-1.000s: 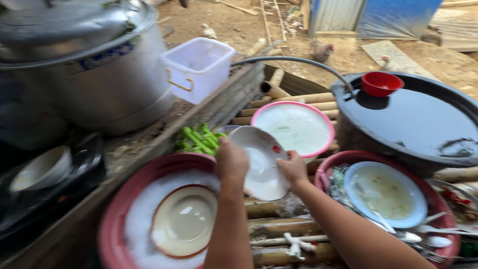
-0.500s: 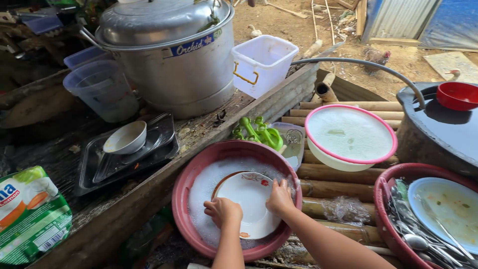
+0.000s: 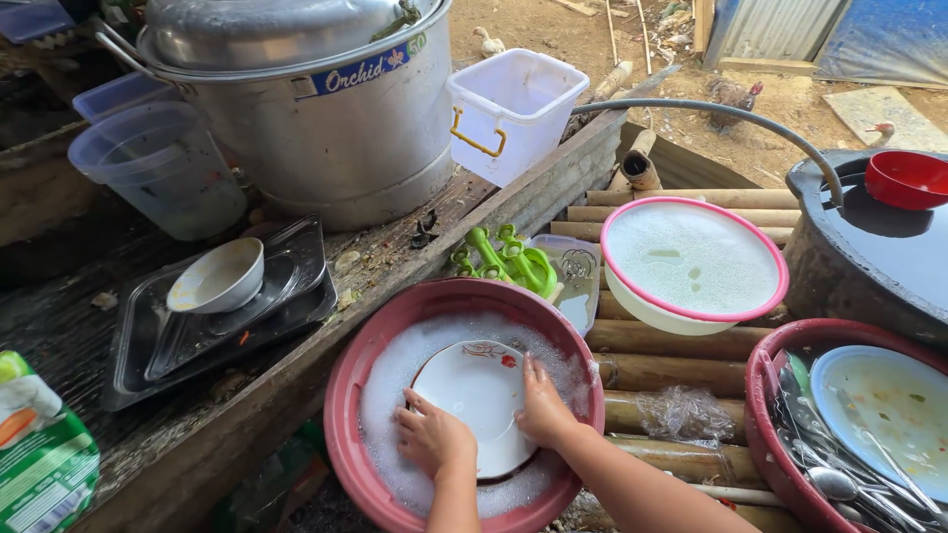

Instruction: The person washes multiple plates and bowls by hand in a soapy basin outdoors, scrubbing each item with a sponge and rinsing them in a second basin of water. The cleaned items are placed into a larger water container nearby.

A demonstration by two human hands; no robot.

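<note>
Blue rectangular label (image 3: 363, 71) with pale lettering and a small flower mark, curved along the upper wall of the large metal pot (image 3: 326, 138), just under its lid. Soft green-and-white package (image 3: 39, 449) with an orange patch, well below and left of the pot, at the lower left frame corner, partly cut off.

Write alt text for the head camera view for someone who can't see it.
A person's left hand and right hand hold a white plate with a red flower print in a foamy red plastic basin. Nearby sit a large metal pot, a pink-rimmed bowl of soapy water and a second red basin of dirty dishes.
</note>
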